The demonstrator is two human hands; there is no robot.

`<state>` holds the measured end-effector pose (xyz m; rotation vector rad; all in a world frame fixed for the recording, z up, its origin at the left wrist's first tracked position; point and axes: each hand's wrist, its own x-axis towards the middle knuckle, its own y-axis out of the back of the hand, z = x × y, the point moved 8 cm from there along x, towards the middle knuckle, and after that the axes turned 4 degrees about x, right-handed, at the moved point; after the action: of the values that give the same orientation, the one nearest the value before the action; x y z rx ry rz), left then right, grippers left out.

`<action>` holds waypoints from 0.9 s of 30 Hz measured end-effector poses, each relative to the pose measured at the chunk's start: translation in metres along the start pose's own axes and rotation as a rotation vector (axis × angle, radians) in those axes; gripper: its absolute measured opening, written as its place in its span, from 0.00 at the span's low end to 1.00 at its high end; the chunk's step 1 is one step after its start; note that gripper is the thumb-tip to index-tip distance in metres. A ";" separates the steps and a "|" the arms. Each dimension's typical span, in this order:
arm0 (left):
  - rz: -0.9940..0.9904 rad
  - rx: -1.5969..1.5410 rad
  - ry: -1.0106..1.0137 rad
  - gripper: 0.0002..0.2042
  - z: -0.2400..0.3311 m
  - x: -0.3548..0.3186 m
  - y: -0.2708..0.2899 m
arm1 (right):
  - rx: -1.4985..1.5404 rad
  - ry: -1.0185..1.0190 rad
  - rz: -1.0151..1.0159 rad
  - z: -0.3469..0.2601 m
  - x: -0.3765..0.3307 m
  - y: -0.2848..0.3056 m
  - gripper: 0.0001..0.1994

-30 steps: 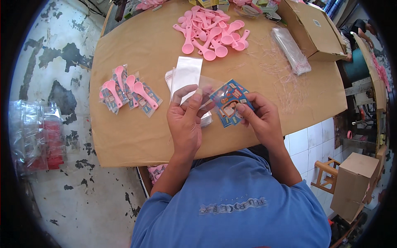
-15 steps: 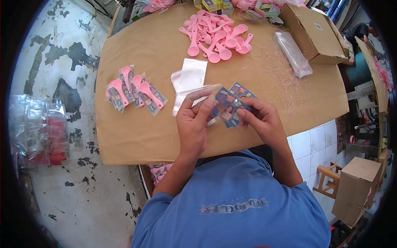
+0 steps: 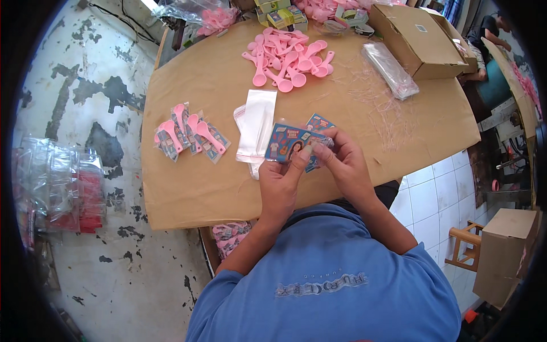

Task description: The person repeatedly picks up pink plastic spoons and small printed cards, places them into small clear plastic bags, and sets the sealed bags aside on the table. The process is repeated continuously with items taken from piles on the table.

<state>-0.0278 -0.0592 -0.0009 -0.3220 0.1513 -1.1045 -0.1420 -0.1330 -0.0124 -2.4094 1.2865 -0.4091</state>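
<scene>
My left hand [image 3: 281,183] and my right hand [image 3: 343,162] together hold a small blue printed card [image 3: 288,143] inside a clear plastic sleeve, just above the near edge of the brown paper-covered table [image 3: 188,194]. More blue cards [image 3: 319,122] lie under my right fingers. A stack of empty clear sleeves [image 3: 256,123] lies just left of the card. A pile of loose pink plastic spoons [image 3: 286,58] sits at the table's far middle. Several packed sleeves with pink spoons and cards [image 3: 190,137] lie at the left.
An open cardboard box [image 3: 419,37] and a bundle of clear bags [image 3: 391,69] stand at the far right. Plastic bags with red items [image 3: 60,188] lie on the floor at the left. A wooden stool with a box [image 3: 501,251] stands at the right. Another person [image 3: 491,28] sits beyond.
Both hands have lifted the card and sleeve slightly and brought them together; the card now sits in the sleeve between my fingers.
</scene>
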 end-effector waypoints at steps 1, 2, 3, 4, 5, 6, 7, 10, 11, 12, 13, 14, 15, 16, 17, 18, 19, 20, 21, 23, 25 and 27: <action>-0.004 -0.016 -0.022 0.21 0.003 -0.002 -0.003 | -0.022 -0.017 -0.010 0.002 -0.003 -0.002 0.09; -0.004 -0.014 -0.025 0.21 0.004 -0.004 -0.004 | -0.020 -0.015 -0.012 -0.001 -0.006 -0.004 0.09; -0.017 -0.041 -0.022 0.23 0.004 -0.004 -0.005 | 0.013 -0.063 -0.024 -0.002 -0.010 -0.007 0.09; -0.029 -0.068 -0.019 0.26 0.005 -0.005 -0.006 | 0.044 -0.113 -0.038 -0.001 -0.013 -0.010 0.09; -0.025 -0.068 -0.020 0.26 0.007 -0.005 -0.007 | 0.045 -0.115 -0.041 0.000 -0.014 -0.009 0.09; -0.005 -0.180 -0.025 0.28 0.011 -0.004 -0.007 | 0.061 -0.127 -0.038 0.003 -0.015 -0.006 0.09; 0.018 -0.292 -0.031 0.30 0.014 -0.004 -0.007 | 0.077 -0.141 -0.036 0.006 -0.017 -0.004 0.09; 0.008 -0.425 -0.093 0.32 0.022 -0.001 -0.002 | 0.049 -0.170 -0.052 0.013 -0.022 -0.002 0.09; 0.023 -0.433 -0.110 0.31 0.023 0.001 -0.001 | 0.046 -0.178 -0.059 0.017 -0.024 -0.002 0.09; 0.033 -0.435 -0.112 0.31 0.022 0.000 0.001 | 0.051 -0.171 -0.069 0.019 -0.026 -0.003 0.09; 0.015 -0.500 -0.105 0.31 0.020 0.001 0.002 | 0.055 -0.160 -0.083 0.019 -0.024 -0.007 0.09; -0.005 -0.565 -0.098 0.30 0.018 0.002 0.002 | 0.053 -0.164 -0.093 0.019 -0.024 -0.013 0.09; 0.004 -0.565 -0.101 0.30 0.016 0.002 0.004 | 0.034 -0.150 -0.040 0.015 -0.025 -0.016 0.10; 0.007 -0.567 -0.101 0.30 0.015 0.003 0.005 | 0.014 -0.135 0.019 0.013 -0.025 -0.016 0.10; -0.011 -0.566 -0.079 0.30 0.012 0.004 0.005 | 0.011 -0.138 0.019 0.015 -0.024 -0.014 0.10; -0.029 -0.565 -0.056 0.30 0.009 0.006 0.004 | 0.000 -0.142 0.005 0.017 -0.022 -0.012 0.10; -0.042 -0.555 -0.065 0.28 0.009 0.006 0.002 | -0.011 -0.147 -0.005 0.019 -0.021 -0.010 0.10; -0.041 -0.560 -0.061 0.28 0.007 0.007 0.002 | -0.014 -0.150 0.000 0.021 -0.021 -0.009 0.10; -0.061 -0.569 -0.029 0.27 0.002 0.007 0.002 | -0.002 -0.159 -0.009 0.025 -0.019 -0.009 0.10; -0.038 -0.556 0.020 0.24 0.002 0.007 -0.002 | 0.004 -0.174 -0.011 0.033 -0.018 -0.010 0.11; -0.025 -0.556 0.026 0.23 -0.002 0.009 0.003 | -0.061 0.042 0.088 0.021 -0.014 -0.013 0.17; -0.008 -0.560 0.025 0.22 -0.002 0.012 0.012 | -0.314 0.195 0.033 -0.006 -0.013 -0.024 0.17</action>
<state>-0.0132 -0.0650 -0.0062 -0.8083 0.4850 -1.0606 -0.1342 -0.1111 0.0025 -2.6534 1.5756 -0.4733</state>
